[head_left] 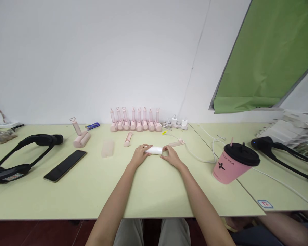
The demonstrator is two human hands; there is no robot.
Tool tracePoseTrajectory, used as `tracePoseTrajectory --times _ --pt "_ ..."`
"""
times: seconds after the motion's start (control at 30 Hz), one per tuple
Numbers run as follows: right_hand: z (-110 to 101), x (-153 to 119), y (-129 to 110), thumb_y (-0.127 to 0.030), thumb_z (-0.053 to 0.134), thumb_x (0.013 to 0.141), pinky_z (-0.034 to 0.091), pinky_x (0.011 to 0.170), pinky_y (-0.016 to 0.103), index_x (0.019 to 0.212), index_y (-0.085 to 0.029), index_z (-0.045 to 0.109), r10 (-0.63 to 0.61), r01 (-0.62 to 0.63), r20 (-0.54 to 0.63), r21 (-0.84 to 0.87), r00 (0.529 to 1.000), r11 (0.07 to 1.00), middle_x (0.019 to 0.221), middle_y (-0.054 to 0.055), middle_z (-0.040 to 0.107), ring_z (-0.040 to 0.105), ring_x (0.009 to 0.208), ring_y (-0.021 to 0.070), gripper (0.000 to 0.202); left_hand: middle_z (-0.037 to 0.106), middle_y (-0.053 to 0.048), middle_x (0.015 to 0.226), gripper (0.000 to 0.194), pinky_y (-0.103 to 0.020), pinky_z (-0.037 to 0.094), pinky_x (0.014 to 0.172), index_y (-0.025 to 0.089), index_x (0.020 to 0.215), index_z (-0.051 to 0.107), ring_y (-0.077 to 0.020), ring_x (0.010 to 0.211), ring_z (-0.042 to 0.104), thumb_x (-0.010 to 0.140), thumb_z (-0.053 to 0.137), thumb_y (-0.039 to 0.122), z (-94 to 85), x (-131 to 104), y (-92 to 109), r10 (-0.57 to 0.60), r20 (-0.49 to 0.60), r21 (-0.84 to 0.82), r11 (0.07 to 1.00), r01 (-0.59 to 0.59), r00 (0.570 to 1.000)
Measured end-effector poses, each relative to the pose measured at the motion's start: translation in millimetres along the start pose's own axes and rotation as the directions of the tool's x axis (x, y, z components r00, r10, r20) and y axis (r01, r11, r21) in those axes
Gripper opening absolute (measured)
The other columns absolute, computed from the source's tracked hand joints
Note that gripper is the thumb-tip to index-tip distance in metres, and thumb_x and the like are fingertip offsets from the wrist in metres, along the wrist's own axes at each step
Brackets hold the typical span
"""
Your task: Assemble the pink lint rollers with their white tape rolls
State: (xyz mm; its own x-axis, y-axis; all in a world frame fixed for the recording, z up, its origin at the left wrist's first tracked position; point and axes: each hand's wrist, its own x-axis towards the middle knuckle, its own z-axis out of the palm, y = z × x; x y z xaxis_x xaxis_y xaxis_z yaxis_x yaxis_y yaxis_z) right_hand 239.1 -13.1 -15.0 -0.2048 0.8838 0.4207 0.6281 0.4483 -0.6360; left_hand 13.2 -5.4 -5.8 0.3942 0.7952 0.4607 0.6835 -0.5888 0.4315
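A smooth white cylinder [155, 150] lies crosswise just above the table, between my two hands. My left hand [140, 155] has its fingers closed round the left end. At the right end, the fingertips of my right hand [172, 156] are curled against it; what sits under them is partly hidden. Just beyond my right hand lies a pale pink part with a clear section [177, 143]. A pink open shell piece [128, 139] rests past my left hand, and a translucent pinkish sleeve [107, 149] lies farther left.
Several pink devices [136, 125] stand along the wall, another [81, 138] at left. A phone [65, 165] and black headset [28, 153] lie left. Right are a pink cup [233, 164], white cable [202, 160], power strip [178, 126], second headset [274, 153] and another person's arm [287, 229].
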Motion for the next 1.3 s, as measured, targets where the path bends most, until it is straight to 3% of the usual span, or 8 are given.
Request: tracePoseTrajectory --times 0.2,0.33,0.53,0.73,0.93,1.1,1.3 --pt "-1.2 -1.8 -2.9 -0.027 0.062 0.063 0.04 0.078 0.032 0.093 -0.021 0.052 0.014 -0.014 -0.006 0.021 1.0 1.0 0.094 0.001 0.056 0.052 0.087 0.0166 0.033 0.053 -0.002 0.112 0.04 -0.034 0.038 0.087 0.032 0.119 0.05 -0.0185 0.096 0.049 0.078 0.053 0.034 -1.0 1.0 1.2 -0.003 0.012 -0.008 1.0 0.003 1.0" --pt "-2.3 -1.3 -4.4 -0.027 0.062 0.063 0.04 0.08 0.032 0.102 -0.022 0.049 0.022 -0.021 -0.02 0.048 1.0 0.999 0.104 0.003 0.054 0.052 0.089 0.0164 0.041 0.052 -0.002 0.113 0.04 -0.033 0.038 0.087 0.032 0.118 0.05 -0.0183 0.096 0.049 0.078 0.053 0.034 -0.4 0.7 0.6 -0.002 0.007 -0.013 1.0 0.002 1.0" --pt "-1.2 0.5 -2.1 -0.028 0.064 0.062 0.04 0.08 0.033 0.099 -0.021 0.05 0.013 -0.013 -0.012 0.051 1.0 0.999 0.1 0.002 0.054 0.052 0.09 0.0169 0.04 0.052 -0.001 0.114 0.041 -0.033 0.037 0.088 0.032 0.119 0.05 -0.0186 0.098 0.048 0.078 0.053 0.033 -0.2 0.1 -0.2 -0.003 0.009 -0.027 1.0 0.003 1.0" --pt "0.5 1.4 -0.5 -0.03 0.064 0.061 0.038 0.084 0.034 0.099 -0.023 0.05 -0.015 0.016 -0.045 0.012 0.999 1.0 0.104 0.002 0.054 0.048 0.1 0.019 0.041 0.052 -0.002 0.114 0.041 -0.034 0.037 0.088 0.032 0.119 0.049 -0.019 0.098 0.048 0.079 0.052 0.034 -0.2 -0.2 -1.0 -0.013 0.026 -0.029 0.999 0.014 1.0" --pt "4.2 2.1 -2.9 -0.029 0.063 0.063 0.042 0.076 0.031 0.097 -0.024 0.048 0.067 -0.066 -0.009 0.07 0.998 0.995 0.098 -0.001 0.055 0.056 0.077 0.0135 0.038 0.052 -0.001 0.114 0.042 -0.032 0.037 0.086 0.033 0.121 0.047 -0.0178 0.095 0.048 0.079 0.052 0.033 0.8 -0.1 -5.2 0.015 0.005 -0.023 1.0 -0.015 1.0" --pt "3.5 1.2 -6.1 -0.03 0.063 0.063 0.042 0.074 0.031 0.098 -0.026 0.047 0.064 -0.063 -0.003 0.071 0.998 0.995 0.102 -0.001 0.055 0.055 0.076 0.0134 0.038 0.051 -0.001 0.114 0.041 -0.033 0.037 0.086 0.033 0.121 0.047 -0.0183 0.096 0.048 0.08 0.052 0.033 1.2 0.4 -7.8 0.014 0.012 -0.013 1.0 -0.014 1.0" --pt "2.4 3.9 -3.1 -0.03 0.063 0.062 0.042 0.075 0.031 0.096 -0.023 0.048 0.009 -0.01 0.008 0.091 1.0 0.996 0.093 0.001 0.056 0.052 0.077 0.0151 0.038 0.051 -0.002 0.114 0.041 -0.033 0.037 0.087 0.033 0.121 0.047 -0.0185 0.097 0.048 0.08 0.051 0.031 0.2 0.1 -6.5 0.016 0.017 -0.015 1.0 -0.016 1.0"
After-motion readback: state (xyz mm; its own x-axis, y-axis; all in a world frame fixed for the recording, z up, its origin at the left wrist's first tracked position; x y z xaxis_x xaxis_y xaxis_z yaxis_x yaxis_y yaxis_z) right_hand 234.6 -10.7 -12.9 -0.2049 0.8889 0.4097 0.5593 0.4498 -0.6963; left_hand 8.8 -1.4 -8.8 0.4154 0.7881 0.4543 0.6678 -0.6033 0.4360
